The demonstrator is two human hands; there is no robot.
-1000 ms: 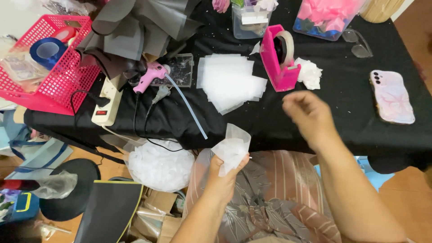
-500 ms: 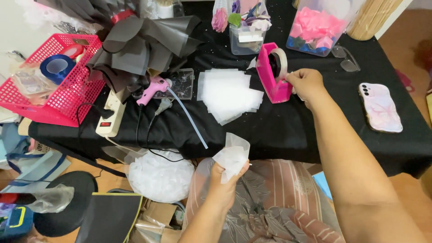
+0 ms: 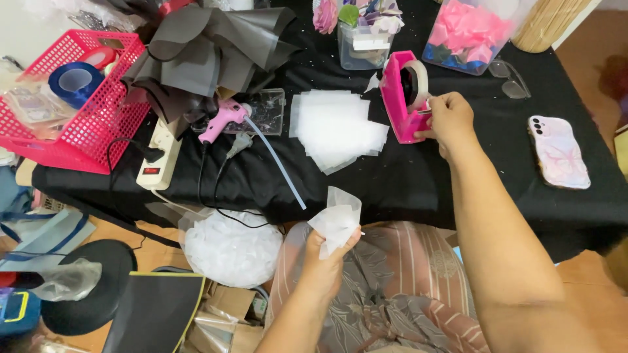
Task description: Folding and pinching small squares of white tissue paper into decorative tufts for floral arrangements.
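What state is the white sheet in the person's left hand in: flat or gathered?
Gathered. The left hand pinches the white sheet at its base, so it bunches into a cone, unlike the flat stack of sheets on the table.

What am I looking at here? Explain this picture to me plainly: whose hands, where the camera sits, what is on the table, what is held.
There is no machine here: a person works with bare hands, and the one camera sits on their head, looking down. The left hand holds a folded piece of white tissue above the lap. The right hand reaches to a pink tape dispenser and pinches at the tape end. On the black table lie a stack of white sheets, a pink glue gun, a power strip, a pink basket, grey wrapping sheets, glasses and a phone.
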